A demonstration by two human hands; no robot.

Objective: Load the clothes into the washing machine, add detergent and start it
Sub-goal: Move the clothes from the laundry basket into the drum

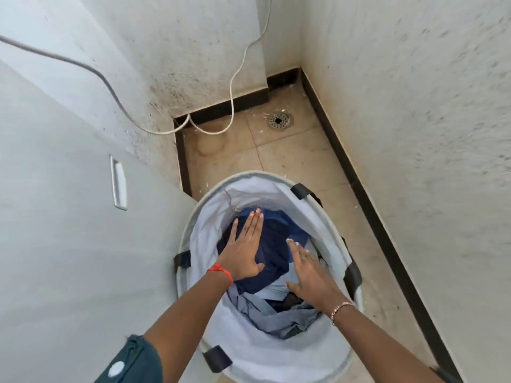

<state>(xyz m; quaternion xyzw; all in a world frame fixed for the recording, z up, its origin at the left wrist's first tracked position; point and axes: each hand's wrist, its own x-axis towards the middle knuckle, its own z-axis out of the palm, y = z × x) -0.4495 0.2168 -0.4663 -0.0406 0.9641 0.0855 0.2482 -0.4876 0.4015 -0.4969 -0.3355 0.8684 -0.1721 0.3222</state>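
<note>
Fingers of the left hand (243, 254) lie flat and close together over the dark blue garment, the thumb angled out; those of the right hand (309, 275) are straight and slightly spread, hovering or just touching (motion blur hides which). Neither hand pinches anything yet.

All the clothes (272, 261) sit inside the white hamper (204, 225), which stands on the tiled floor right beside the white machine (69, 217) filling the left of the view. A dark blue piece is on top, with pale blue and grey cloth bunched under it nearer the person.

My guess is that loading has barely begun. These things look soft, limp and light, so they will sag and trail when lifted, and a sleeve or leg could snag on the hamper rim. A good hold would be to sink both hands into the heap and gather a bundle from below and the sides, rather than nipping a single edge. Whether pieces are tangled I cannot tell.
</note>
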